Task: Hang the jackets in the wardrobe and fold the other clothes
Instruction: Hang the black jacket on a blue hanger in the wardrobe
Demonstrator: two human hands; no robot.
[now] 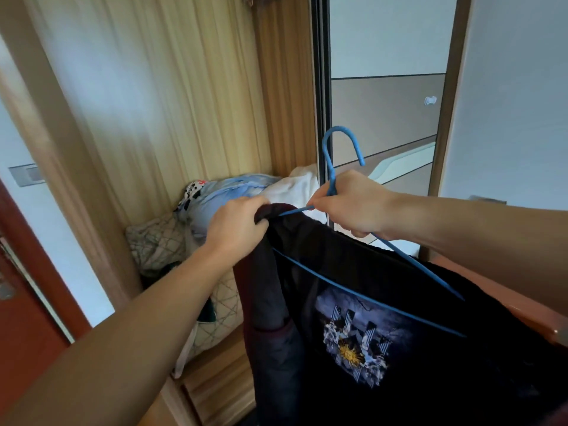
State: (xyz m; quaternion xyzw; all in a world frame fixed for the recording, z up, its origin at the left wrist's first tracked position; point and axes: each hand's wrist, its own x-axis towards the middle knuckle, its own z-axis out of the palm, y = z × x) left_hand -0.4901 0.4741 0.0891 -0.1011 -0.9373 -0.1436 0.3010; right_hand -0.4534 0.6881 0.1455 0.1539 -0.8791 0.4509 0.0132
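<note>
Dark jacket hangs nearest the camera, bottom right of view, draped on a blue wire hanger. Printed graphic with a yellow sun faces the camera. Hanger's long axis runs diagonally, high at the left end, dropping toward lower right; its bottom bar shows as a blue line across the fabric. Hook points up, curling over to the right.

Left hand comes in from lower left, arm extended, fingers clenched on a bunch of the jacket's collar or shoulder fabric at the hanger's left end. Right hand comes in from the right, forearm roughly level, pinching the hanger at the base of the hook.

Behind the hands: open wardrobe, wood-grain back panel. Heap of clothes in its lower right corner: light blue, white, a patterned piece. Sliding door to the right, reflecting the room.
</note>
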